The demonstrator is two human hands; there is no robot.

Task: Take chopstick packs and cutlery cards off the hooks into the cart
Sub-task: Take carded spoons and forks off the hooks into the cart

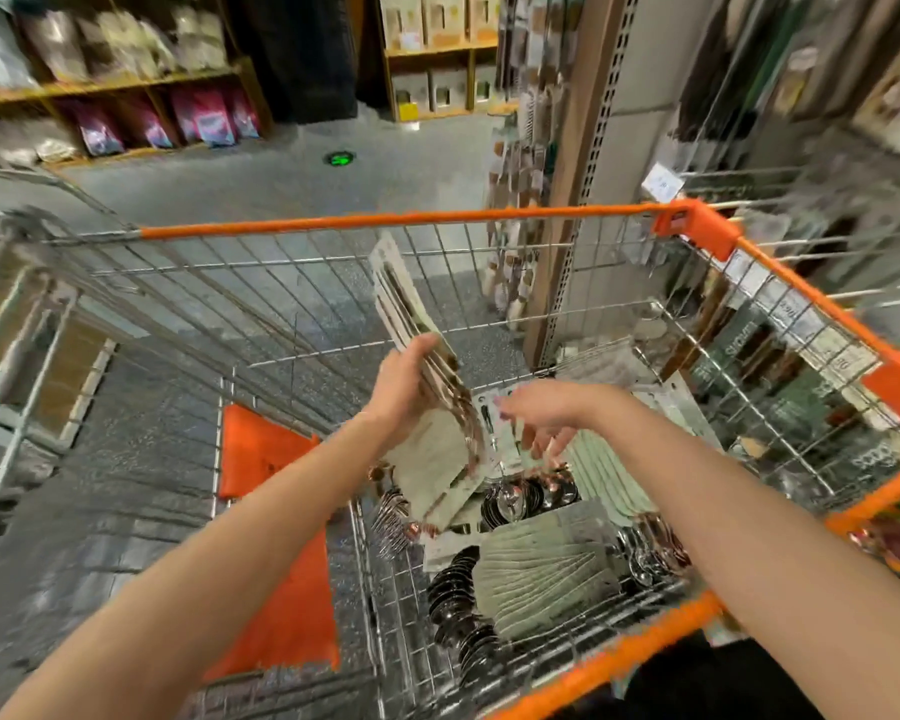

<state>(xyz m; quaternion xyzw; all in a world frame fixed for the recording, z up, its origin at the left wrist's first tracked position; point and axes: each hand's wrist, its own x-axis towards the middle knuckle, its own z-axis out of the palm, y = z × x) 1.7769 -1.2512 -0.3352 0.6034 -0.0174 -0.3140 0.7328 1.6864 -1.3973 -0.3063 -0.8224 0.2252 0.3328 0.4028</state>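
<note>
My left hand [404, 392] grips a stack of pale cutlery cards [404, 298], tilted upright above the wire cart [396, 219]. Beside it, my right hand [544, 418] hovers over the cart with its fingers spread and pointing down, holding nothing. On the cart floor lie several carded spoons and forks [510, 498] and fanned pale green packs [546, 563]. The whole picture is blurred by motion.
Hooks with hanging packs and price tags [780, 314] stand at the right behind the cart's wire side. An orange flap [276, 537] lies inside the cart at the left. Shelves with bags [126, 96] line the far side of the grey aisle floor.
</note>
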